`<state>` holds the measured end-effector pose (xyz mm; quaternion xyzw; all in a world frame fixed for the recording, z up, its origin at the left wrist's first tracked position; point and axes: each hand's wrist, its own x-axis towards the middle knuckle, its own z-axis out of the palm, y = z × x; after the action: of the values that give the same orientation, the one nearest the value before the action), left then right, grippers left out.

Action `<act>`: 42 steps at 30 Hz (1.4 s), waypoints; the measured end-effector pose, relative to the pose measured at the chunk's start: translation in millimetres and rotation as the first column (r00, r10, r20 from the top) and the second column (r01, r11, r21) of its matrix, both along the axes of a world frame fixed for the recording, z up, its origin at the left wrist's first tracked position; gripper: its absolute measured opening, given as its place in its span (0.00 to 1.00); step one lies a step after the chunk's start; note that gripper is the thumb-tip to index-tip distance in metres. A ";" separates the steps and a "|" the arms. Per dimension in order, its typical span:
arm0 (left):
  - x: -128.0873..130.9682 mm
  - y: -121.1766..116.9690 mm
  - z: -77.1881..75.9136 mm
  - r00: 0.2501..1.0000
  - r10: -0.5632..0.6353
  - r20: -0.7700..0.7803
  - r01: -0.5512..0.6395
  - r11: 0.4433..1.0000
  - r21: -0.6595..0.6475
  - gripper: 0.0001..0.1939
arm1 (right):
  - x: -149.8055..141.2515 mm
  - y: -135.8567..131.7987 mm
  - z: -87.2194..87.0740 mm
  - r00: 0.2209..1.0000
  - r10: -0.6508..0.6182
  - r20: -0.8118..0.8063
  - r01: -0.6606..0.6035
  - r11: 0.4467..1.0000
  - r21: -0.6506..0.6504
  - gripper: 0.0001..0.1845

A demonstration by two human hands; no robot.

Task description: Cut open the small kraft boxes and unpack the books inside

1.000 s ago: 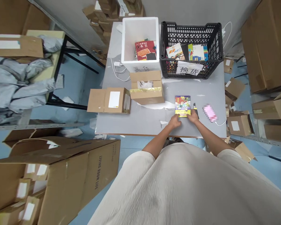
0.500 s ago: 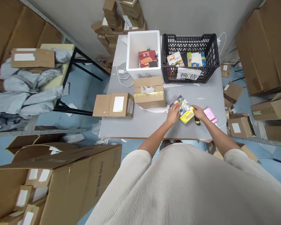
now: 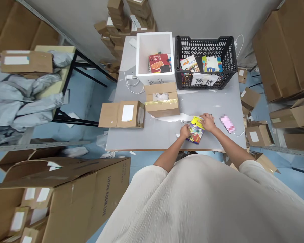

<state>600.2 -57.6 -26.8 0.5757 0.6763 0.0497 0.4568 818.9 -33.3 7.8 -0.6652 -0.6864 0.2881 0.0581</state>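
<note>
As the left hand (image 3: 184, 131) and right hand (image 3: 207, 122) hold a colourful book (image 3: 196, 132), a crate sign (image 3: 204, 79) reads 换货.

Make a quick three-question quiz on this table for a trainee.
1. True or false: the left hand and the right hand both touch the yellow-covered book.
2. Which container holds the red book? A: black plastic crate. B: white foam box. C: taped cardboard carton.
3. Fill in the blank: the blurred pink device lies nearer the ___ hand.

Key: 1 true; 2 B; 3 right.
</note>
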 end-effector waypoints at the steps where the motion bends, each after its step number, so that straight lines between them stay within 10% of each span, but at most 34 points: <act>1: -2.6 0.9 -3.9 1.000 0.022 -0.001 -0.022 1.000 -0.013 0.16 | 1.1 -1.4 -3.4 0.999 -0.034 0.000 0.034 0.999 -0.024 0.28; 16: -18.0 -40.8 -19.4 0.986 -0.026 0.166 0.028 1.000 -0.006 0.27 | -17.1 -71.6 -45.5 0.717 -0.663 -0.217 0.508 0.709 -0.489 0.34; 26: -29.9 -40.8 -24.3 0.964 -0.149 0.220 0.161 0.986 -0.036 0.36 | -30.7 -59.8 -44.3 0.573 -0.790 -0.219 0.572 0.577 -0.583 0.18; 42: -5.7 -42.7 -26.2 0.935 0.001 0.354 0.017 0.999 -0.048 0.28 | -15.2 -63.2 -28.0 0.521 -0.817 -0.248 0.665 0.571 -0.482 0.16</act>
<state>594.5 -100.3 -53.0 0.5484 0.5817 0.1338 0.5856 803.7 -96.5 -20.2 -0.8102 -0.2388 0.4875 0.2213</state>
